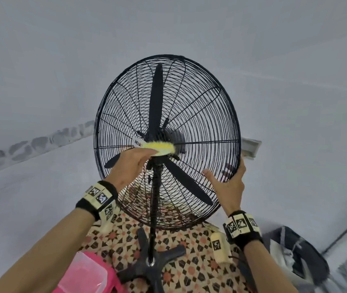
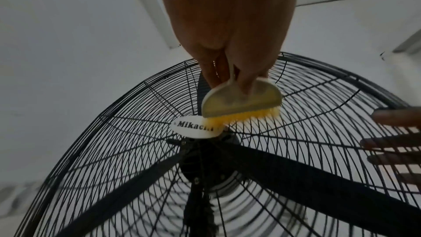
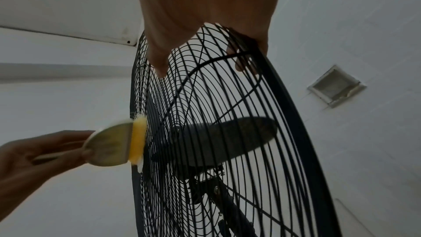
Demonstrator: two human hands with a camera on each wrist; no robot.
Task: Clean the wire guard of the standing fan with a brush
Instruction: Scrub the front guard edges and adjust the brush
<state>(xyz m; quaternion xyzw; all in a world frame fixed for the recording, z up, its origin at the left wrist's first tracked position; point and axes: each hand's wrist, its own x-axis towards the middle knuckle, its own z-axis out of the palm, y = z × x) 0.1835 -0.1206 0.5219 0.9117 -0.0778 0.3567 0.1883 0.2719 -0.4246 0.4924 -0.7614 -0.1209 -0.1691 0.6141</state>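
A: Grey walls and a pale floor sit behind everything, and the standing fan (image 1: 164, 142) fills the middle of it, its wire guard (image 1: 200, 102) facing the person.

B: Where's the brush (image 2: 241, 104)?

A: At the guard's centre, yellow bristles pressed on the wires and overlapping the white brand badge (image 2: 196, 129). The left hand (image 1: 130, 163) has its grip closed on the brush, fingers pinching the thin handle behind the half-round back.

B: And the other one?

A: The right hand (image 1: 229, 182) grips the guard's outer rim (image 3: 282, 82), out to the right of the badge. Thumb lies on the front wires, fingers wrap behind the rim.

B: So what might go wrong?

A: That pinch looks light. If the bristles snag between two wires, I'd expect the brush to twist or slip out of the fingers.

B: The badge?

A: Scrubbing across its edge could lift it, if it's only stuck on. Can't tell how it's fixed.

B: The fan itself?

A: Pushing hard at the centre could rock the head or tip it on its black base (image 1: 151, 269), below the guard. The right hand's hold on the rim is the brace; loosen it and the guard swings away.

B: Anything below?

A: A pink plastic stool (image 1: 83, 275) beside the base, which could trip a step.
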